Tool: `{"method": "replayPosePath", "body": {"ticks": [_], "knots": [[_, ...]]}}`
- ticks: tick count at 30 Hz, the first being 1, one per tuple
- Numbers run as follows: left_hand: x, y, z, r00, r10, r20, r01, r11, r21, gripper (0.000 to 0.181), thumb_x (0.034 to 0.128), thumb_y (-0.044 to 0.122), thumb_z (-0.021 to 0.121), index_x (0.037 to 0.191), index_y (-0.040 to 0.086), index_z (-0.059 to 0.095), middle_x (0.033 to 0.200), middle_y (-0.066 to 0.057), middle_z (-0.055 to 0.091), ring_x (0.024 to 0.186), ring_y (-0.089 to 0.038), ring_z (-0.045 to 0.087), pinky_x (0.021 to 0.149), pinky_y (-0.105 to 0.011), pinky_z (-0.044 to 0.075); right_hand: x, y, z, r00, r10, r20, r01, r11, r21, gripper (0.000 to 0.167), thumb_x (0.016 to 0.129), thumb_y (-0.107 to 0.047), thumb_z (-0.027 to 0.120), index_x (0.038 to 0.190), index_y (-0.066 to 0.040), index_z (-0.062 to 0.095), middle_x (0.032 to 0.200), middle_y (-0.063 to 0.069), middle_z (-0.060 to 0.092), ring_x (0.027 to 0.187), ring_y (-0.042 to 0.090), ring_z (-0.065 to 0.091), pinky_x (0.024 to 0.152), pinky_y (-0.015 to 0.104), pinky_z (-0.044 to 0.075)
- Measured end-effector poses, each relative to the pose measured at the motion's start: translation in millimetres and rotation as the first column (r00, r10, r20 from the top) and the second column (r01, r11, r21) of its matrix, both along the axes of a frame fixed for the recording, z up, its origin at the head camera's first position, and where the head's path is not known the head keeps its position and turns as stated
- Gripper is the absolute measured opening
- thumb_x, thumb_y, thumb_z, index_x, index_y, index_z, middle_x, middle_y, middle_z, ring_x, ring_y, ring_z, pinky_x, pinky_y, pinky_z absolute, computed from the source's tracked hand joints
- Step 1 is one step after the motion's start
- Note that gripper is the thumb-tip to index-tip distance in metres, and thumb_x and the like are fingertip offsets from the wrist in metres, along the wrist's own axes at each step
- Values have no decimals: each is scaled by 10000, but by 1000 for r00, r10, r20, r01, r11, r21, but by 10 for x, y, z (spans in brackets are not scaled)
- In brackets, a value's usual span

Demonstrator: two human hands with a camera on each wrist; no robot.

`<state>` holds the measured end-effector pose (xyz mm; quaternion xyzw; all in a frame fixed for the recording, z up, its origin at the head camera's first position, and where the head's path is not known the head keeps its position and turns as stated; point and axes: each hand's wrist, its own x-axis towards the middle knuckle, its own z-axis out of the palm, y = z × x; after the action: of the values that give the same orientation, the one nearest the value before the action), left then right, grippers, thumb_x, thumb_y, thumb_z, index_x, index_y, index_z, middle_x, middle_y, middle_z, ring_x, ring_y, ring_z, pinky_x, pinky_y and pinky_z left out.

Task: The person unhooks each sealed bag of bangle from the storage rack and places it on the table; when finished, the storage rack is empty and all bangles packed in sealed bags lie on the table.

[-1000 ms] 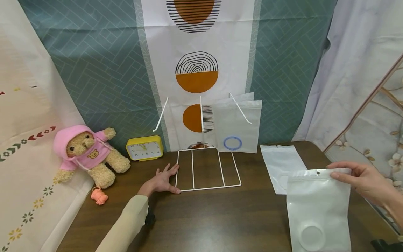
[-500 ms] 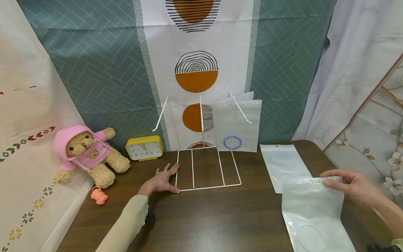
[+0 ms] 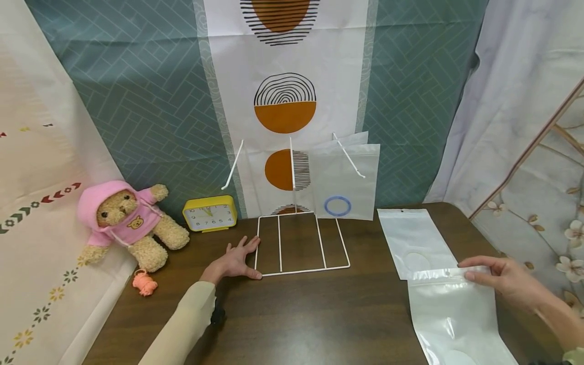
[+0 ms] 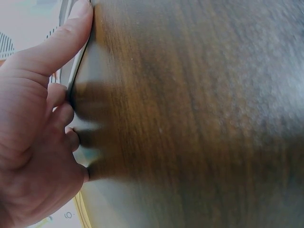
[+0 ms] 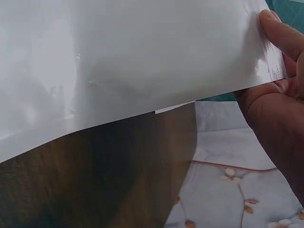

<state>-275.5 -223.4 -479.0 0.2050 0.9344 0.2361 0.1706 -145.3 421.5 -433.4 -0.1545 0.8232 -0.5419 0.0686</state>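
A white wire rack [image 3: 301,271] with upright prongs stands mid-table. My left hand [image 3: 236,260] rests at the left side of its base with fingers spread; in the left wrist view, the thumb [image 4: 61,42] touches a wire. My right hand [image 3: 513,281] pinches the top right corner of a white zip-top plastic bag [image 3: 449,304]. This bag sags in a bend, and its lower end runs out of the head view. A similar white bag [image 3: 410,238] lies flat just behind it. Two more pale bags hang at the rack's right prong; the front one [image 3: 365,200] shows a blue ring.
Left of the rack stands a yellow clock [image 3: 210,213]. A teddy bear [image 3: 128,218] in a pink hoodie leans at the far left, near a small orange yarn bundle [image 3: 144,283]. Cloths with printed patterns hang behind and at both sides of the brown table [image 3: 310,319].
My right hand has lowered the bag towards the table, and the bag has gone from hanging nearly straight to bending. The left hand and the rack have stayed in place.
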Motion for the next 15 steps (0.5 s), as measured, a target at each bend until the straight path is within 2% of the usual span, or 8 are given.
{"method": "replayPosePath", "body": {"ticks": [3, 6, 9, 12, 15], "knots": [[-3, 3, 11, 1000, 2, 4, -2, 1000, -3, 1105, 765, 440, 844, 1591, 48, 222, 1649, -164, 147, 1494, -432, -5, 1099, -700, -53, 16, 13, -58, 999, 37, 37, -35, 997, -65, 334, 992, 63, 546, 1180, -145, 727, 1001, -38, 728, 798, 140, 690, 613, 372, 574], [1, 3, 18, 1000, 5, 7, -5, 1000, -4, 1104, 768, 434, 844, 1593, 51, 217, 1650, -163, 143, 1495, -432, -6, 1100, -696, -57, 28, 1, -114, 998, 44, 53, -39, 994, -106, 358, 984, 78, 547, 1162, -167, 738, 1011, -55, 733, 800, 119, 689, 607, 373, 576], [6, 2, 20, 1000, 6, 9, -6, 1000, -4, 1102, 770, 426, 845, 1593, 51, 215, 1650, -164, 142, 1495, -432, -5, 1100, -696, -58, 28, -15, -151, 999, 35, 19, -34, 997, -69, 334, 977, 79, 562, 1163, -137, 736, 1057, -110, 713, 815, 93, 674, 614, 348, 572], [7, 0, 14, 1000, 7, 8, -7, 1000, -4, 1105, 768, 430, 846, 1593, 53, 214, 1649, -165, 145, 1494, -433, -3, 1100, -696, -56, 38, -40, -171, 1000, -15, -23, 16, 1000, 16, 264, 964, 52, 604, 1148, -87, 731, 1090, -182, 677, 873, 32, 636, 650, 298, 557], [6, 0, 10, 1000, 7, 7, -7, 1000, -2, 1109, 766, 433, 847, 1593, 52, 214, 1649, -164, 146, 1495, -431, -4, 1101, -694, -56, 48, -57, -183, 996, -71, -52, 76, 991, 110, 202, 953, 11, 644, 1131, -43, 724, 1101, -229, 648, 952, -47, 576, 693, 241, 530]]}}
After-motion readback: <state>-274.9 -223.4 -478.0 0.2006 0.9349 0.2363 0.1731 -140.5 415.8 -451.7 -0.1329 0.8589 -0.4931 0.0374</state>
